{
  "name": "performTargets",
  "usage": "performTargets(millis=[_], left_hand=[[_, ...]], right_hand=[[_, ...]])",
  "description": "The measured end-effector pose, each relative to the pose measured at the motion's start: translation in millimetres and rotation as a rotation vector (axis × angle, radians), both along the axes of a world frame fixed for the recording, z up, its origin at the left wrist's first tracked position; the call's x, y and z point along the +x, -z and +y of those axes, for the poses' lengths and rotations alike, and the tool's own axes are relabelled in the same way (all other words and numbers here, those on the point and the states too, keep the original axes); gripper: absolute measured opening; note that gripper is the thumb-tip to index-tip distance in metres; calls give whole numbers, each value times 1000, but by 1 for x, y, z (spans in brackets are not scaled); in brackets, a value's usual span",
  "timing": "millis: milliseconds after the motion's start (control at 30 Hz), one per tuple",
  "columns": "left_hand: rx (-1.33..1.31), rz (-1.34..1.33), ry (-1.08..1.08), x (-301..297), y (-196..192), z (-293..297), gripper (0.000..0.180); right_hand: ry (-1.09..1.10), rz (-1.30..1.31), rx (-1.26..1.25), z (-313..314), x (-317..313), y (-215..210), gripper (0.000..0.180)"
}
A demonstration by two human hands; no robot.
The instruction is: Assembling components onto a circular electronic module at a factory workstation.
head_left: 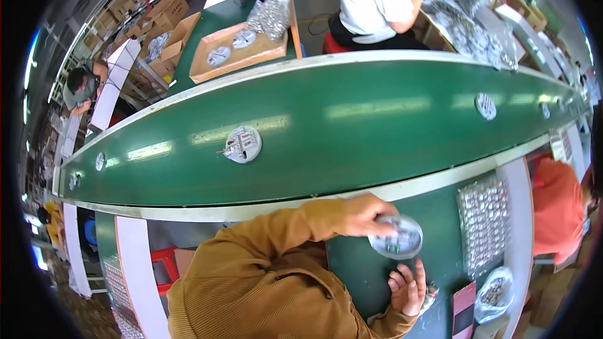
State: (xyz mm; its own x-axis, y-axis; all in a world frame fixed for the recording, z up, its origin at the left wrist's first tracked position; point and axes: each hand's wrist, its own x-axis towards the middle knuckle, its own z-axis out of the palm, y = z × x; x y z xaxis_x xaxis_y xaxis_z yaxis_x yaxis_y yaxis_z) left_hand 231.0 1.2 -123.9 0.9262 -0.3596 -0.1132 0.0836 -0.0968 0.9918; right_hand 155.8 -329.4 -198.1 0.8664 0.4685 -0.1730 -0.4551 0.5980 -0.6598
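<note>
My left hand (367, 215), at the end of a brown sleeve, is closed on the rim of a round pale housing (411, 238). Motion blurs the housing; a green part shows inside it. Just below it is my right hand (409, 290), its fingers apart and partly bent, the index finger close to the housing's lower edge. Beside the right hand lies a small pale thing (431, 298), mostly hidden by it. Both hands are over a green work table (358, 270). Beyond them, a round white part with red pieces (243, 144) lies on the green conveyor belt (352, 144).
To the right are a clear tray of small parts (485, 223), a plastic bag of small pieces (494, 295) and a dark-red-edged flat object (463, 311). Another round part (485, 107) lies farther along the belt. A cardboard tray (242, 56) stands across it. Co-workers sit nearby.
</note>
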Motion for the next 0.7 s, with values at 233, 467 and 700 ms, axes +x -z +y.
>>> performTargets(millis=[233, 467, 700], left_hand=[[910, -611, -1131, 42, -38, 248, 30], [1677, -662, -1073, 86, 69, 600, 27], [1550, -323, -932, 139, 116, 576, 53]], right_hand=[[99, 28, -31, 5, -2, -7, 59], [92, 146, -166, 18, 7, -20, 52], [300, 88, -62, 10, -5, -3, 50]])
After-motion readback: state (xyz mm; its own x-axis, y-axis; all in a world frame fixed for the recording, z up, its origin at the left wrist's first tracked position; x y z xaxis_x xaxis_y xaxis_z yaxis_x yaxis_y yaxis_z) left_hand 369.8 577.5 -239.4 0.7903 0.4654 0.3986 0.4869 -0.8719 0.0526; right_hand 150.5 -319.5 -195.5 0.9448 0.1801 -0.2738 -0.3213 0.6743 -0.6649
